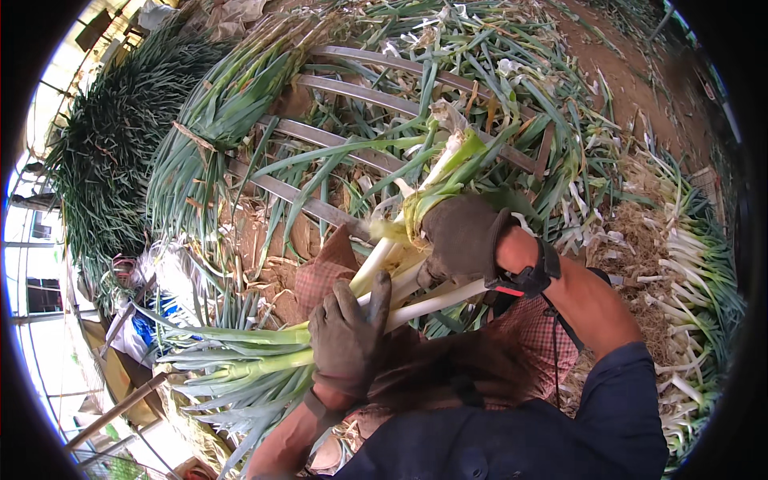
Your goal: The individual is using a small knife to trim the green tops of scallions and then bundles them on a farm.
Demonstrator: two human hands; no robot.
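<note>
My left hand, in a dark work glove, grips a bundle of leeks across my lap, near where the white stalks turn into green leaves that fan out to the lower left. My right hand, also gloved, closes around the white stalk ends of the same bundle and a leafy leek piece that sticks up above the fist. A black strap with a red mark circles my right wrist.
A bound leek bundle lies on a slatted metal rack ahead. A large dark green pile stands at the left. Trimmed white leeks lie at the right, with cut leaves and bare soil beyond.
</note>
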